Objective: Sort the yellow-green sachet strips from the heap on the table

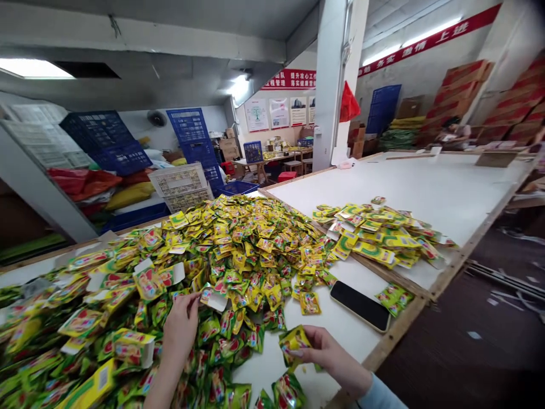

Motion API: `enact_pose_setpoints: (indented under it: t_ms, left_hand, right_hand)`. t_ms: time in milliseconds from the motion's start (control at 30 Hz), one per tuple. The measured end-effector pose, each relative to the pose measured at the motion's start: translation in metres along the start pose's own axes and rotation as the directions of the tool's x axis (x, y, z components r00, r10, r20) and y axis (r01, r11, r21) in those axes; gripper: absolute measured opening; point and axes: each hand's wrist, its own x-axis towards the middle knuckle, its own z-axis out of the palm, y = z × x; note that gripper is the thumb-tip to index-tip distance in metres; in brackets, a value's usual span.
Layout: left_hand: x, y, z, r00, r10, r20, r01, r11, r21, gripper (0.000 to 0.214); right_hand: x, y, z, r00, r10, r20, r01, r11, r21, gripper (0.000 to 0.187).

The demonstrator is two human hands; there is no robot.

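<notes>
Pinched in right hand (pixel 334 357): small yellow packet (pixel 293 341), low and just right of middle in frame. Packet sticks out left from fingertips; fingers hide one end, so I can't tell its long way. Left hand (pixel 182 319), low, left of middle, pinches left end of small box (pixel 213 299). Box lies longways left to right, open white end facing right and bit down. Packet print too small for me. Red banner (pixel 433 40), upper right, I read: 务实 激情 上进.
</notes>
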Motion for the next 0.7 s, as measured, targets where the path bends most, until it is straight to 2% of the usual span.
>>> enact_pose_setpoints:
  t_ms: [67,133,300,400,467,567,633,700]
  left_hand:
    - [-0.003,-0.005,-0.011,1.000,-0.014,-0.010,0.015,1.000,0.014,0.042]
    - [-0.006,-0.004,-0.012,1.000,-0.028,0.004,0.028,0.998,0.048,0.045]
    - [-0.007,0.020,0.020,0.998,-0.059,-0.013,0.060,0.988,0.141,0.039]
    - [-0.005,0.035,0.028,0.999,-0.027,-0.031,0.031,0.991,0.128,0.034]
    - [-0.006,0.040,0.018,0.999,0.018,-0.028,-0.016,0.996,0.087,0.033]
    - [-0.020,0.041,-0.017,0.992,0.116,0.039,-0.116,0.993,-0.011,0.028]
    - [-0.036,0.042,-0.044,0.964,0.187,0.189,-0.160,0.975,-0.151,0.026]
    - [-0.053,0.046,-0.066,0.905,0.238,0.352,-0.132,0.945,-0.299,0.027]
  right_hand:
    - [0.003,-0.005,0.000,0.999,0.006,0.032,-0.006,1.000,-0.015,0.034]
    - [0.011,-0.007,0.007,0.999,0.023,0.049,-0.021,0.999,-0.032,0.034]
    - [0.029,0.006,0.039,0.997,0.035,0.074,-0.032,0.999,-0.039,0.034]
    - [0.027,0.012,0.042,0.995,0.040,0.090,-0.036,0.998,-0.046,0.033]
    - [0.020,0.008,0.034,0.996,0.002,0.092,0.004,0.998,-0.070,0.033]
    - [0.004,-0.012,0.018,0.993,-0.076,0.091,0.092,0.978,-0.187,0.032]
    - [-0.002,-0.029,0.014,0.988,-0.104,0.117,0.136,0.940,-0.314,0.027]
    - [0.000,-0.039,0.018,0.974,-0.117,0.196,0.184,0.911,-0.370,0.025]
